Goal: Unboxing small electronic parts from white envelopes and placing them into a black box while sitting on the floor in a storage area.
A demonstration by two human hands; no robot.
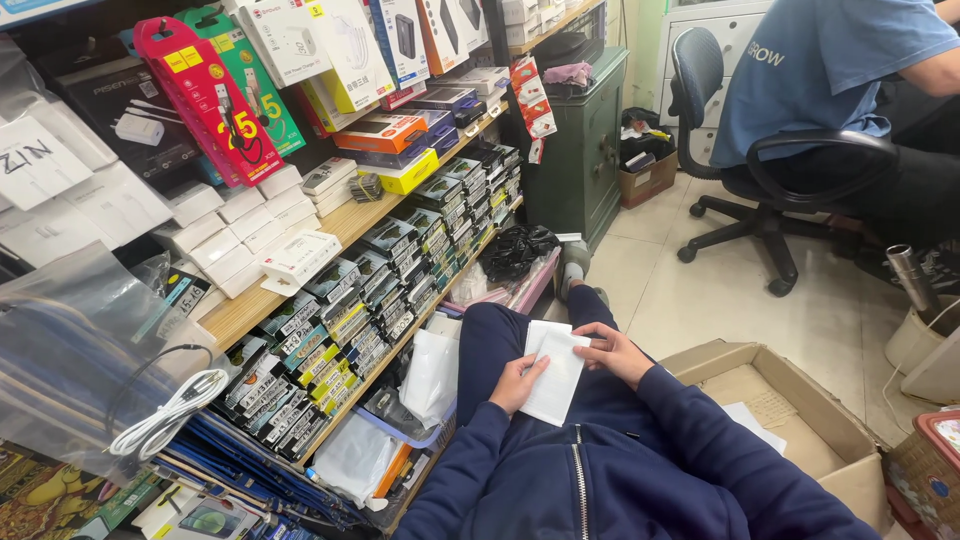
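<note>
I sit on the floor in a dark blue zip jacket with my legs stretched out. A flat white packet [556,372] rests on my lap, held by both hands. My left hand [517,384] grips its lower left edge, thumb on top. At its upper right edge, my right hand [612,352] pinches it with fingers bent. A white plastic bag [432,377] lies just left of my thigh.
Wooden shelves [340,225] packed with small boxed goods run along the left. An open cardboard box [790,415] sits at my right. A person in a blue shirt sits on a black office chair [775,170] ahead. A green metal cabinet [580,150] stands beyond the shelves.
</note>
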